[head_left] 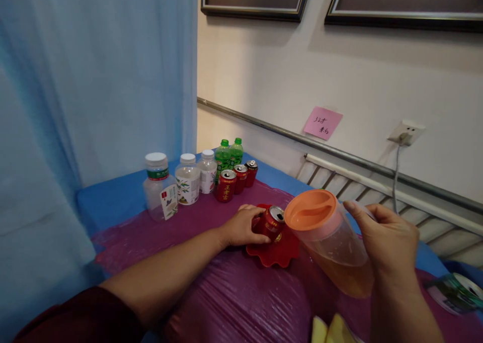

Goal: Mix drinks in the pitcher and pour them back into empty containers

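My left hand (243, 226) is closed round a red drink can (272, 224), which leans a little to the right over a red wavy-edged mat (273, 255). The can's top opening shows. In my right hand (392, 232) is the handle of a clear plastic pitcher (339, 252) with an orange lid (311, 209). The pitcher tilts left, its lid close beside the can's top, and brownish liquid lies in its lower part. Whether lid and can touch, or any liquid flows, I cannot tell.
Behind stand red cans (226, 186), green bottles (222, 157) and white-capped clear bottles (187, 179) on purple plastic sheeting (196, 232). A green can (456, 292) lies at right, yellow pieces (332, 330) in front. A radiator (339, 182) and a blue curtain (113, 81) border the table.
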Action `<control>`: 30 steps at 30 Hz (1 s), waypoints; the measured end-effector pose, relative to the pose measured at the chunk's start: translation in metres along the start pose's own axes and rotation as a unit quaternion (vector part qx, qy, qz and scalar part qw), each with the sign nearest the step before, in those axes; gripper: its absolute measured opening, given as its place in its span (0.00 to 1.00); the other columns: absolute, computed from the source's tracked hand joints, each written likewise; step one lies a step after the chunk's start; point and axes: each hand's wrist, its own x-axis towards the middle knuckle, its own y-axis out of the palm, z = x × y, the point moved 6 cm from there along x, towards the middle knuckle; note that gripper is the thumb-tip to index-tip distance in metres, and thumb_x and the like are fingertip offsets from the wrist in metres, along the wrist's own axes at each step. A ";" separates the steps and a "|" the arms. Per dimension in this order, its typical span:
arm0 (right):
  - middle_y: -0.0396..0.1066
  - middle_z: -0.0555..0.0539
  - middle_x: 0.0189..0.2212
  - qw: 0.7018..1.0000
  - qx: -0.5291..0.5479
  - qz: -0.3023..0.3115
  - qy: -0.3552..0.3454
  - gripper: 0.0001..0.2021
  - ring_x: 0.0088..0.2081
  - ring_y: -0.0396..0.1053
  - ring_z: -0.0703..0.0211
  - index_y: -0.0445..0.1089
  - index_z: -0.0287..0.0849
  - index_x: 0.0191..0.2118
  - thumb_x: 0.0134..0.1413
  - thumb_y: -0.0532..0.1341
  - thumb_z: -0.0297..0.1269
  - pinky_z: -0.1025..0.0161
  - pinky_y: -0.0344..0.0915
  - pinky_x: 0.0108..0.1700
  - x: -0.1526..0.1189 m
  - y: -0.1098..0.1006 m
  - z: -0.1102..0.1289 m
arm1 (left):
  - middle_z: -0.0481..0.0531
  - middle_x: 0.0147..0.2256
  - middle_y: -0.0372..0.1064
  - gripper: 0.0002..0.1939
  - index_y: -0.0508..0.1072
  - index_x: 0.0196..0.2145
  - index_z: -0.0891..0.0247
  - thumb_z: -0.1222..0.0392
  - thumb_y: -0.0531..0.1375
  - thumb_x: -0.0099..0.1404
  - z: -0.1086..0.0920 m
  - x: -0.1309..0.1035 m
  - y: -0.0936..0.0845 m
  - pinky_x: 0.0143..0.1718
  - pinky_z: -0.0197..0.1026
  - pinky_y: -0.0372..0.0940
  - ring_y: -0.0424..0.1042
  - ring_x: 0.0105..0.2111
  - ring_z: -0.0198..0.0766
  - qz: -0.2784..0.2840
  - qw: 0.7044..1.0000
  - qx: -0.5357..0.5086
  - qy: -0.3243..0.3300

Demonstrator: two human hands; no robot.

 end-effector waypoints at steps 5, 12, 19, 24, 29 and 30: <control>0.53 0.55 0.16 1.000 0.001 0.002 0.003 0.24 0.23 0.52 0.64 0.70 0.43 0.20 0.39 0.67 0.62 0.63 0.49 0.26 0.000 0.001 0.000 | 0.55 0.53 0.75 0.39 0.73 0.57 0.55 0.43 0.73 0.49 0.001 0.001 0.001 0.60 0.55 0.55 0.70 0.53 0.56 0.004 1.000 0.005 -0.001; 0.52 0.55 0.17 1.000 0.001 0.003 -0.003 0.24 0.23 0.51 0.64 0.68 0.43 0.19 0.40 0.67 0.62 0.63 0.48 0.26 0.001 0.002 0.000 | 0.56 0.52 0.75 0.40 0.72 0.58 0.57 0.43 0.73 0.49 0.003 0.001 0.002 0.60 0.54 0.55 0.70 0.53 0.56 0.006 1.000 0.011 -0.007; 0.52 0.56 0.16 1.000 -0.001 0.005 0.006 0.24 0.23 0.51 0.64 0.68 0.43 0.19 0.39 0.67 0.62 0.63 0.48 0.26 0.001 0.002 0.000 | 0.55 0.52 0.75 0.39 0.73 0.57 0.56 0.44 0.73 0.49 0.001 0.001 0.001 0.60 0.54 0.55 0.70 0.53 0.55 0.004 1.000 0.008 -0.002; 0.52 0.55 0.16 1.000 -0.008 0.003 0.006 0.25 0.23 0.52 0.64 0.69 0.43 0.19 0.39 0.67 0.62 0.63 0.49 0.26 0.001 0.001 -0.002 | 0.55 0.52 0.75 0.40 0.72 0.58 0.57 0.42 0.72 0.49 0.001 0.001 0.001 0.60 0.54 0.55 0.70 0.53 0.55 0.009 1.000 0.012 -0.005; 0.52 0.55 0.17 1.000 -0.004 0.005 0.002 0.25 0.24 0.52 0.64 0.69 0.43 0.19 0.40 0.67 0.62 0.64 0.49 0.26 0.001 0.001 -0.002 | 0.55 0.52 0.75 0.39 0.72 0.57 0.57 0.42 0.72 0.49 0.001 0.001 0.001 0.60 0.54 0.55 0.70 0.53 0.55 0.006 1.000 0.010 0.000; 0.52 0.55 0.17 1.000 -0.004 0.005 0.001 0.25 0.24 0.52 0.64 0.70 0.42 0.20 0.40 0.67 0.62 0.64 0.49 0.26 0.001 0.001 -0.002 | 0.55 0.52 0.75 0.39 0.72 0.57 0.57 0.42 0.72 0.49 0.001 0.001 0.001 0.60 0.54 0.55 0.70 0.53 0.55 0.006 1.000 0.010 0.000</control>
